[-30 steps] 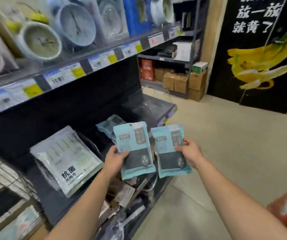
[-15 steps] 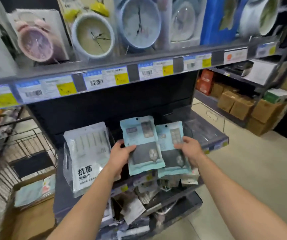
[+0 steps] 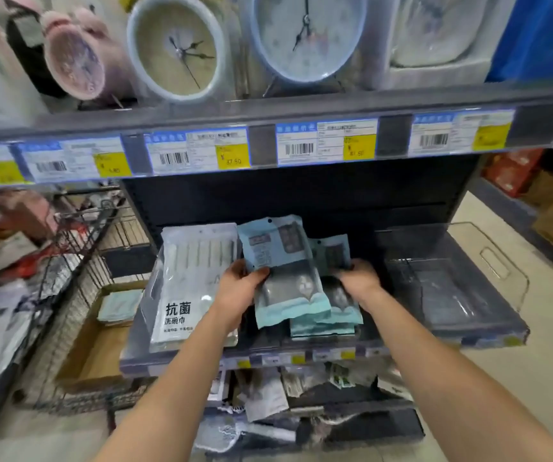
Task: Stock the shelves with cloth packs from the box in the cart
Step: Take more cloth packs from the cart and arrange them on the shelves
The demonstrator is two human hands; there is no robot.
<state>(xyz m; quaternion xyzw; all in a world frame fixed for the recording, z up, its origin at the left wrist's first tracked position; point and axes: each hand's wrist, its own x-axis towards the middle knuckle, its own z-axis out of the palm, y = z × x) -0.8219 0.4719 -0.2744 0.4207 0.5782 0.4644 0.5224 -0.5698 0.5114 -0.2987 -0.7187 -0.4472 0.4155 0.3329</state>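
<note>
a teal cloth pack stands tilted on the middle shelf, the left hand with its fingers clamped on the pack's left edge. at its 3 o'clock a second teal pack is half hidden behind it, the right hand gripping its right side. a white cloth pack leans at 9 o'clock; a clear bin sits at 3 o'clock. the wire cart with the box is at 8 o'clock.

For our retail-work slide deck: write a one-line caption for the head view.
Left hand and right hand set teal cloth packs onto the shelf beside a white pack.
</note>
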